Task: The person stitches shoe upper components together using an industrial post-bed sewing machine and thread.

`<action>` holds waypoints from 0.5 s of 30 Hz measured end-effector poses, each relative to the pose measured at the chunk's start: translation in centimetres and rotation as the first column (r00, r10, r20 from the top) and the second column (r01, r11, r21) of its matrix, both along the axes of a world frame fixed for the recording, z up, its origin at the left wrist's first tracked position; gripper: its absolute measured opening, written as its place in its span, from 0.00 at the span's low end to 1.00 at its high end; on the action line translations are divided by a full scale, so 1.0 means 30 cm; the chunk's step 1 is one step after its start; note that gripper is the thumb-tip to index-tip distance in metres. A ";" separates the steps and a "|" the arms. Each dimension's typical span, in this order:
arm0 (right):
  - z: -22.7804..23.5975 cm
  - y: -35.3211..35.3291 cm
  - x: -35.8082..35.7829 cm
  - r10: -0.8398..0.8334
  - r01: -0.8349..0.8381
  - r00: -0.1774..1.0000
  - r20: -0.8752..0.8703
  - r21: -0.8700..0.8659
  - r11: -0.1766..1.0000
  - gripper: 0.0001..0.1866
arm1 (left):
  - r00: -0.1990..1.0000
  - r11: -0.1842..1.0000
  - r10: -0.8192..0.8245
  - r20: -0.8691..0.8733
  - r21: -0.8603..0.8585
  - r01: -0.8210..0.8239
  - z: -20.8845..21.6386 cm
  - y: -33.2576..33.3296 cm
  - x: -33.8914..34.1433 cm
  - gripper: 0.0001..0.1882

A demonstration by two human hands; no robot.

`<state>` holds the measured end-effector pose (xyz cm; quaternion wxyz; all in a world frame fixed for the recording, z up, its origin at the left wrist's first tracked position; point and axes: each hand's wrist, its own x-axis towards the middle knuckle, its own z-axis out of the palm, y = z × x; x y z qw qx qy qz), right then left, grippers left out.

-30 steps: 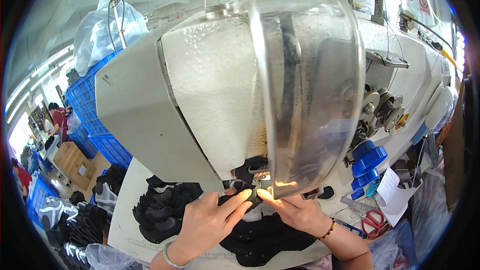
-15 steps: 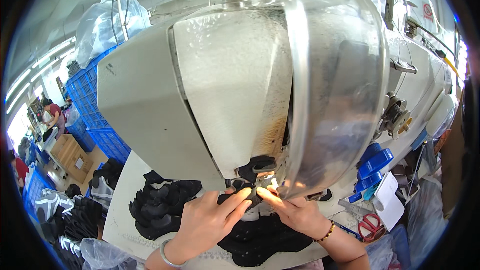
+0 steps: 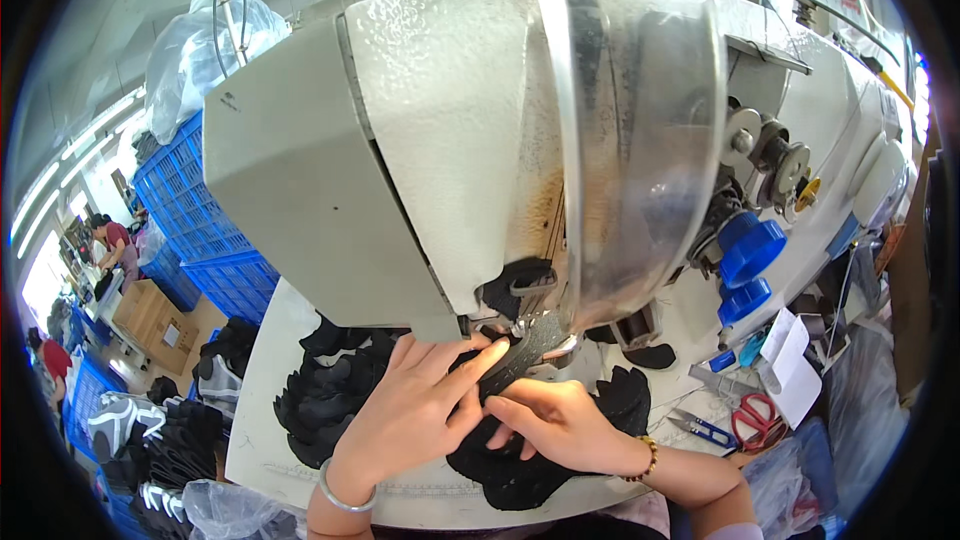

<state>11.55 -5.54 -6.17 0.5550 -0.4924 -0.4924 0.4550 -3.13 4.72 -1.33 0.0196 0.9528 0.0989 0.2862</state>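
A black, curved fabric piece [image 3: 518, 355] with a greyish band lies under the needle area of a pale sewing machine [image 3: 450, 130]. My left hand [image 3: 405, 410] grips it from the left, index finger laid along its edge close to the needle. At the piece's near end, my right hand [image 3: 565, 425] pinches with thumb and bent fingers; its fingertips are partly hidden. Beneath and in front of my hands lies a spread of black cut pieces [image 3: 515, 485]. Another heap of black pieces [image 3: 325, 400] sits left of my left hand.
A clear plastic shield [image 3: 640, 140] curves over the machine's right side. Blue knobs [image 3: 750, 250], snips [image 3: 703, 428], red-handled scissors [image 3: 758, 422] and white paper [image 3: 790, 365] are at the right. Blue crates [image 3: 200, 190] and a cardboard box [image 3: 155, 322] stand left; two people are far left.
My right hand has moved from beside the needle toward me, to the piece's near end. More of the piece shows now. The view has shifted slightly, so the machine appears higher.
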 end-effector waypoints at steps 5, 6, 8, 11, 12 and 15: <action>-0.072 0.072 0.003 0.068 -0.065 0.993 -0.096 0.038 0.997 0.18 | 0.991 0.998 -0.010 0.134 -0.053 0.018 -0.018 0.050 0.001 0.18; -0.077 0.073 0.003 0.089 -0.082 0.988 -0.123 0.060 0.995 0.18 | 0.991 0.997 -0.062 0.115 -0.027 0.065 -0.017 0.061 -0.009 0.16; -0.086 0.074 0.010 0.105 -0.094 0.984 -0.145 0.083 0.992 0.18 | 0.989 0.993 -0.118 0.091 0.002 0.118 -0.022 0.072 -0.020 0.14; -0.088 0.076 0.024 0.156 -0.142 0.981 -0.114 0.125 0.982 0.18 | 0.978 0.978 -0.190 0.085 0.102 0.181 -0.024 0.073 -0.022 0.17; -0.085 0.075 0.030 0.175 -0.158 0.976 -0.127 0.129 0.979 0.18 | 0.977 0.978 -0.192 0.090 0.104 0.182 -0.024 0.071 -0.018 0.17; -0.090 0.078 0.031 0.180 -0.165 0.975 -0.132 0.112 0.980 0.18 | 0.981 0.980 -0.184 0.064 0.095 0.177 -0.028 0.064 -0.016 0.17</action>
